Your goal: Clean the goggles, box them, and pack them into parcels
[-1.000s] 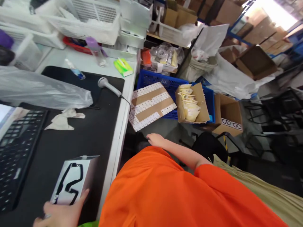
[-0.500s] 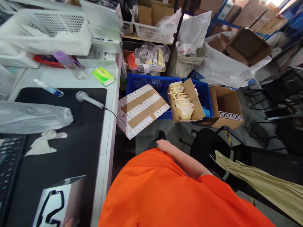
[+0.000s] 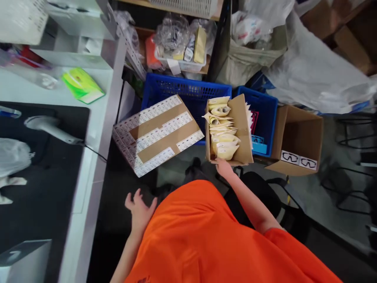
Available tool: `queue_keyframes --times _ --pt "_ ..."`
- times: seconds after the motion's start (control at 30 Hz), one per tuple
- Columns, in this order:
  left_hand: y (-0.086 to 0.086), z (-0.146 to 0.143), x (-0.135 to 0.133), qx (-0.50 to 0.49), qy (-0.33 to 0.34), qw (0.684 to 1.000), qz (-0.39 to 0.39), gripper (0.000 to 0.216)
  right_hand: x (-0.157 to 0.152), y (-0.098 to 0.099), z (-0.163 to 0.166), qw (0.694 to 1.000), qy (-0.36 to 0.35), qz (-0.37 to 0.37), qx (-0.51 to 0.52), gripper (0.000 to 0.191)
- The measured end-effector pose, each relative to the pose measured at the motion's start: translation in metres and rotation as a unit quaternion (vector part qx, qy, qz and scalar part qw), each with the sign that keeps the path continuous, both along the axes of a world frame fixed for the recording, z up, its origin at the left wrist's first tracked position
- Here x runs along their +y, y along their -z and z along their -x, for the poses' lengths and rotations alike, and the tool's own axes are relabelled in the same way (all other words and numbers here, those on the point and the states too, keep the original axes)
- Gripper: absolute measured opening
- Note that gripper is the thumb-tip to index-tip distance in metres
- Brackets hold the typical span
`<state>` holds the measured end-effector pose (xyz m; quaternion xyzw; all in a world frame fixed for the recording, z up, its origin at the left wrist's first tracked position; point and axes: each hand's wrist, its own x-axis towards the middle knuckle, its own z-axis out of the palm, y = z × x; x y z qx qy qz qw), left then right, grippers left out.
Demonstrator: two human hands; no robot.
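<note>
My right hand (image 3: 224, 168) is at the near edge of an open cardboard box (image 3: 245, 131), its fingers closed on the rim. Several pale yellow padded envelopes (image 3: 225, 135) stand packed in that box, some curled at the top. My left hand (image 3: 140, 208) hangs beside the desk with fingers spread and nothing in it. Ahead of it, a flat cardboard sheet (image 3: 163, 133) covered in rows of white labels lies tilted over a blue crate (image 3: 188, 84).
On the desk at left are a handheld scanner (image 3: 51, 127), a green tissue pack (image 3: 81, 84) and a white box (image 3: 26, 259). An open carton with goggle-picture labels (image 3: 299, 159) stands to the right. A black chair (image 3: 259, 192) is near my right arm.
My right hand has moved from by my waist forward to the envelope box. My left hand has left the white box on the desk. The view has turned right.
</note>
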<state>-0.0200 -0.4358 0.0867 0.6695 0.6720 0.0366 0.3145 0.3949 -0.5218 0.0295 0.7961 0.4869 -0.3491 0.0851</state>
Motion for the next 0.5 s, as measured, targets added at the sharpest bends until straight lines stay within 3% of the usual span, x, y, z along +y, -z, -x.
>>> queue_keyframes --times 0.13,0.3,0.4,0.5 --pt "0.009 -0.046 0.000 -0.038 0.098 0.991 0.079 0.060 0.025 0.022 -0.086 0.999 0.016 -0.025 -0.021 0.048" --pt "0.041 -0.101 0.019 -0.042 0.120 0.981 0.150 0.036 0.058 0.058 -0.142 0.996 0.038 -0.072 -0.048 0.056" --pt "0.071 -0.166 0.038 -0.060 0.173 0.976 0.120 0.043 0.068 0.078 -0.160 0.993 0.056 -0.081 -0.068 0.059" --pt "0.103 -0.252 0.061 -0.072 0.277 0.955 0.081 0.040 0.071 0.092 -0.171 0.991 0.063 -0.079 -0.085 0.053"
